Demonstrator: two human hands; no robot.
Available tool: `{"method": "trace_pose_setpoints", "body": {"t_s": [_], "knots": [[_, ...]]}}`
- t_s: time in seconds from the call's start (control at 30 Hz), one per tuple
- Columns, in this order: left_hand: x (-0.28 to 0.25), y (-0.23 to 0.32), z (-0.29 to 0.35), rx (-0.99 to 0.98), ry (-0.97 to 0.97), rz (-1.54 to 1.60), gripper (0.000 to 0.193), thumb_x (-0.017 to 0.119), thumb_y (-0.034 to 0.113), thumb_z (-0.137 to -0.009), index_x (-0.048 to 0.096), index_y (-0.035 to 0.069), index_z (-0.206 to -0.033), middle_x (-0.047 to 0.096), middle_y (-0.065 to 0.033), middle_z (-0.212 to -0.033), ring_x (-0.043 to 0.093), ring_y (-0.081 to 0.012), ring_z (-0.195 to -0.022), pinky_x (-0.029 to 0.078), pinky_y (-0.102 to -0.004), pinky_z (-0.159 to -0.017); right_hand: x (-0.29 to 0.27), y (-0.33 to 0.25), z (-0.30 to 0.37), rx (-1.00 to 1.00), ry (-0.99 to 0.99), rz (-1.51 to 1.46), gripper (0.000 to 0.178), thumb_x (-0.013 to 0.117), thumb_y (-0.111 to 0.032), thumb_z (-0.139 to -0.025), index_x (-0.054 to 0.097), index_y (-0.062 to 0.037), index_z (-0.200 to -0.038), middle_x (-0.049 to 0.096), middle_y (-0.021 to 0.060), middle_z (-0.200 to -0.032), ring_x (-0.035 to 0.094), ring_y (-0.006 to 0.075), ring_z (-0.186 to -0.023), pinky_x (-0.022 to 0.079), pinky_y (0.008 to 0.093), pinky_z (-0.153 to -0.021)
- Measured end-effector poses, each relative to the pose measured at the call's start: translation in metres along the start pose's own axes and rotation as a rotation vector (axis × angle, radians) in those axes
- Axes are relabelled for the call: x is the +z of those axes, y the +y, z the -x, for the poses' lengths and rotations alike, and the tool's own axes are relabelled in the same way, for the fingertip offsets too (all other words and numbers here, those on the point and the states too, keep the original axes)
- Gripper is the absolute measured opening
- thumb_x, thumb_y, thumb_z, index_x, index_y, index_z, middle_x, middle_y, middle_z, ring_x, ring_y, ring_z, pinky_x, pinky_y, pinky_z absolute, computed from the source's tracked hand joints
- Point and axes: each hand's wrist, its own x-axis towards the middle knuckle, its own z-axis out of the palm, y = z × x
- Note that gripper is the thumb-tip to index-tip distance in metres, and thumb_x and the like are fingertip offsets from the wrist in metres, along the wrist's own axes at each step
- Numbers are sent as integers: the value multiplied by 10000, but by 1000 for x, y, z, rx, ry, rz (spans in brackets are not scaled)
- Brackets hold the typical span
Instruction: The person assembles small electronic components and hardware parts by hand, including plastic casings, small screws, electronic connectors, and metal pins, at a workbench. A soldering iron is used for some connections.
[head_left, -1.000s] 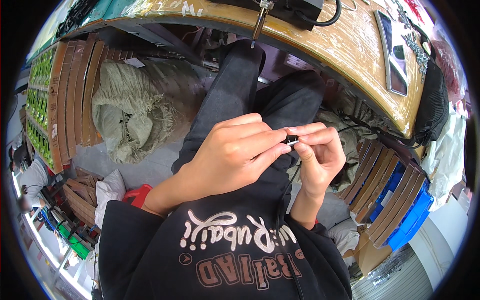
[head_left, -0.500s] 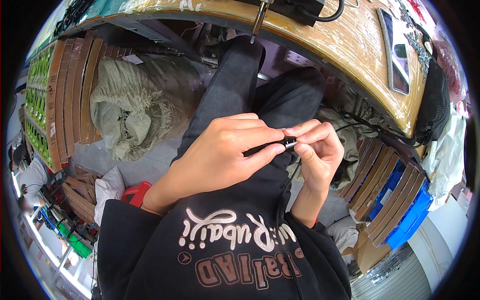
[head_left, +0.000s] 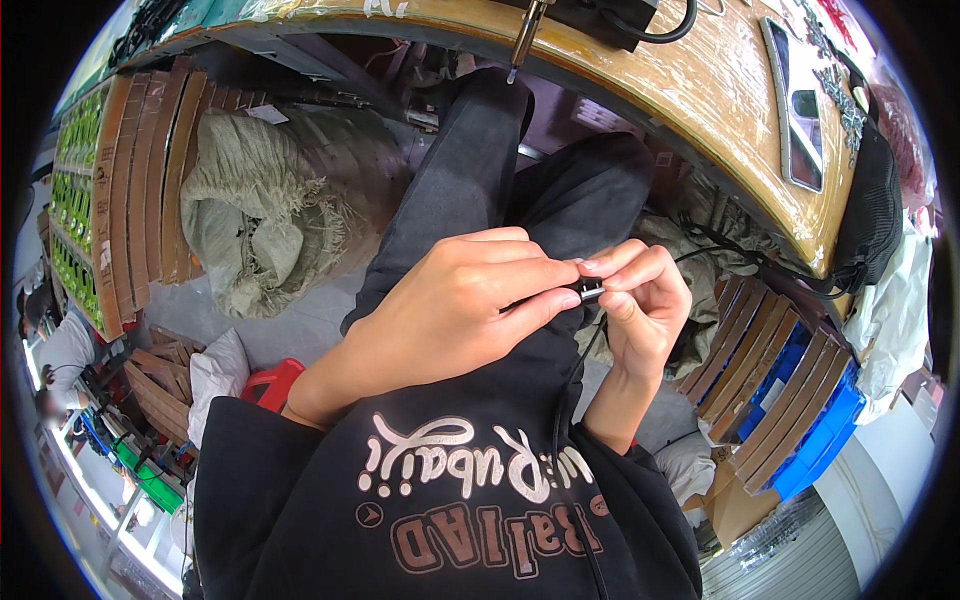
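Over my lap, both hands meet at a small black piece with a silvery edge (head_left: 590, 290). Its exact kind cannot be made out, as fingertips cover most of it. My left hand (head_left: 450, 305) pinches one side between thumb and straightened index finger. From the other side, my right hand (head_left: 648, 305) grips it with thumb and bent fingers. A thin black cable (head_left: 562, 400) hangs below the hands and runs down over my black top; whether it joins the piece is hidden.
A wooden bench (head_left: 700, 90) spans the top, with a downward-pointing metal tool tip (head_left: 515, 60) at its edge and a phone (head_left: 797, 110) on it. A woven sack (head_left: 250, 220) and stacked cardboard trays (head_left: 150, 180) stand left. Blue-lined trays (head_left: 800, 400) stand right.
My fingertips and the black piece have shifted slightly to the right and down. The left index fingertip now lies closer against the right fingers, covering more of the piece.
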Motion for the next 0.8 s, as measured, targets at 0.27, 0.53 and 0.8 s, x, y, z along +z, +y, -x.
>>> {"method": "trace_pose_setpoints", "body": {"t_s": [0.27,0.53,0.8], "knots": [[2,-1,-1,36,12,-67,181,660,-11,-648,608,-38,-819,585,-111,-671,549,-197,-575,427,-264,-510,2,1,-1,-15,26,-9,81,570,24,-758,498,43,-791,558,212,-899,566,254,-874,458,326,-766],[3,-1,-1,16,59,-45,175,662,-9,-653,605,-43,-815,557,-103,-617,522,-188,-541,405,-265,-488,3,2,-1,-42,26,51,72,555,40,-762,493,49,-798,556,224,-918,563,254,-878,458,317,-766],[3,-1,0,20,60,-59,174,664,-7,-650,604,-44,-810,559,-104,-621,519,-191,-543,406,-266,-486,4,1,-2,-43,11,89,70,551,48,-761,493,53,-798,553,227,-923,559,242,-874,457,306,-758]]}}
